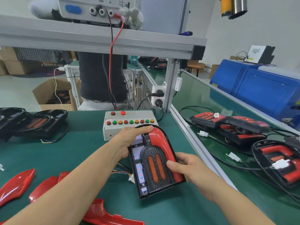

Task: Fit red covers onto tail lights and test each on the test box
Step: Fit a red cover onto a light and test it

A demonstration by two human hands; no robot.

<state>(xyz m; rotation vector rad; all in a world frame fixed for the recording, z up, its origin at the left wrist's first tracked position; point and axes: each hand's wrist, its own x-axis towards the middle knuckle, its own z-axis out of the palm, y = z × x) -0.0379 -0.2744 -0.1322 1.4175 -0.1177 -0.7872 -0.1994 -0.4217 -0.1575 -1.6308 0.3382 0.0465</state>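
Head view, looking down at a green bench mat [90, 143]. Both hands hold one tail light [154, 164] just above the mat, in front of the test box [129, 122]. Left hand [129, 140] grips the upper left edge of the housing, fingers curled over the top end beside the curve of the red cover [162, 143]. Right hand [191, 168] grips the lower right side, thumb pressed on the cover's lower leg, fingers wrapped under the edge. Cover sits along the right side and top of the housing; left strip of the light is uncovered, showing a white circuit board [139, 168] with small red points. Two orange oval lenses [156, 168] lie in the black centre panel. Thin coloured wires [121, 172] trail from the light's left side to a white plug on the mat. Test box: grey, two red buttons on top row, a row of red, green and amber buttons below; red and black leads [112, 62] run from it up to a power supply [89, 8] on the shelf. Loose red covers [16, 182] lie at lower left on the mat. Uncovered black tail lights [35, 124] stacked far left. Tail lights with covers fitted [230, 125] lie on the adjoining bench to the right, cables tangled among them.
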